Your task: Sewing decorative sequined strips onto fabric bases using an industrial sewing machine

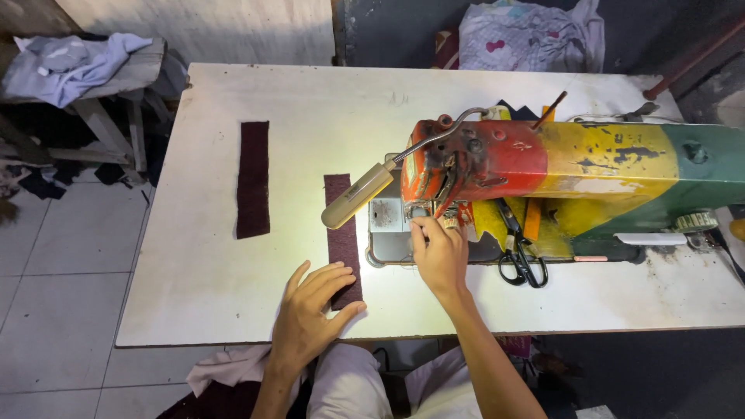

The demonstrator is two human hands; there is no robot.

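My left hand (314, 306) lies flat, fingers spread, on the near end of a dark maroon fabric strip (342, 233) that runs up the white table (233, 302) to the sewing machine's lamp (358, 195). My right hand (438, 252) reaches up to the needle area of the red, yellow and green sewing machine (559, 167), with fingertips pinched near the presser foot. Whether they hold thread is too small to tell. A second maroon strip (253, 178) lies apart on the left.
Black scissors (521, 260) lie at the machine's base, right of my right hand. A wooden bench (109, 93) with pale cloth stands at left over the tiled floor. A bundle of printed cloth (531, 35) sits behind the table.
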